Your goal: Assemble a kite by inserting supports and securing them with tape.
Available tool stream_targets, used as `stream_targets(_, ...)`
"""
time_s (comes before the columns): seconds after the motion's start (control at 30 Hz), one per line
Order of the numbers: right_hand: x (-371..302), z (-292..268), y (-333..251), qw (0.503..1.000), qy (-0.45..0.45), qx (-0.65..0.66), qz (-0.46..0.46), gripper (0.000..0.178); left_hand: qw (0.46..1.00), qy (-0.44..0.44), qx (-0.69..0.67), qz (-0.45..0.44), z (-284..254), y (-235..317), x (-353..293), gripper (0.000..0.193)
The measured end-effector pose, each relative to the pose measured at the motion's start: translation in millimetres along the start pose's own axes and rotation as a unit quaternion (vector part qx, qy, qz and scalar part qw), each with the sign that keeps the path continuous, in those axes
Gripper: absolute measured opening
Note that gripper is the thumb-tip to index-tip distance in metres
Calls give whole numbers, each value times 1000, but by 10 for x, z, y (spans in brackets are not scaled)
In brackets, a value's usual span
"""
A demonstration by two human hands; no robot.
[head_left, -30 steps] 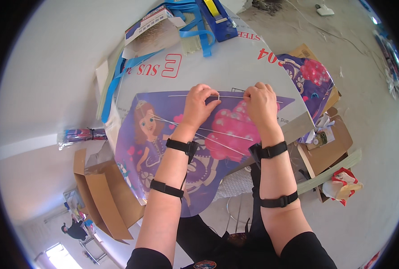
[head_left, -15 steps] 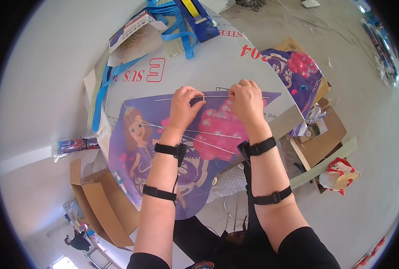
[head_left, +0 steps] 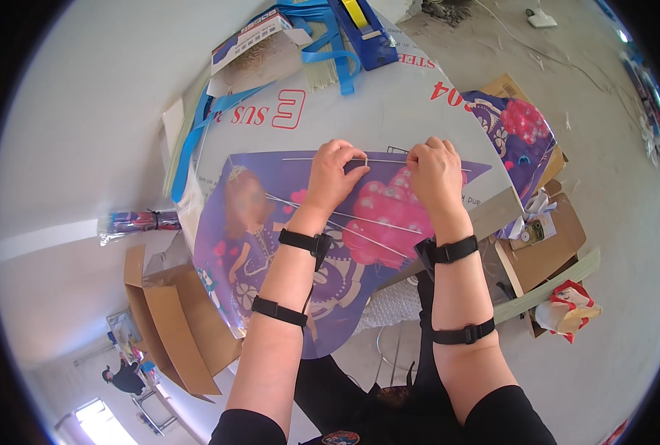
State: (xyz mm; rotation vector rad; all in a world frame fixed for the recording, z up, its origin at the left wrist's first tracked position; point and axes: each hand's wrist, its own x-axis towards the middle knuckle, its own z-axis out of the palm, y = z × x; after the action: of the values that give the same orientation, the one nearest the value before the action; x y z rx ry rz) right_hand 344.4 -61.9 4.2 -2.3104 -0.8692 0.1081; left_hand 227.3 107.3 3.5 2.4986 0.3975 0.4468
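A purple printed kite sheet (head_left: 219, 208), with a cartoon figure and pink balloons, lies spread on the table under my hands. Along its far edge runs a thin white rod (head_left: 389, 161). My left hand (head_left: 335, 176) pinches a small white strip (head_left: 365, 162) between thumb and forefinger, right at the rod. Farther right, my right hand (head_left: 437, 172) is closed over the same rod, its fingertips partly hidden beneath the knuckles. Two more white rods (head_left: 374, 221) slant across the middle of the sheet, below my hands.
At the table's far side are a blue tape dispenser (head_left: 371, 37), an opened small carton (head_left: 259, 55) and blue ribbon (head_left: 189, 152). A second purple printed sheet (head_left: 526, 152) lies beyond the right edge. Cardboard boxes (head_left: 174, 319) stand at the left; an opened box (head_left: 560, 237) sits at the right.
The whole scene has shifted a little rightward in the picture as my head turned. Both hands keep about the same places on the sheet and rod.
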Motion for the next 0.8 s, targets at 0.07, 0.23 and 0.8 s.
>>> stream_targets(0.07,3,-1,6,1000,2,3,-1,2,1000,3,0,1,3,7,1,20)
stream_targets(0.23,6,-12,11,1000,-1,5,2,2,1000,5,-2,0,5,23,7,20)
stream_targets(0.8,5,17,34,1000,14,4,-10,3,1000,-24,-4,-14,10,-16,-9,22)
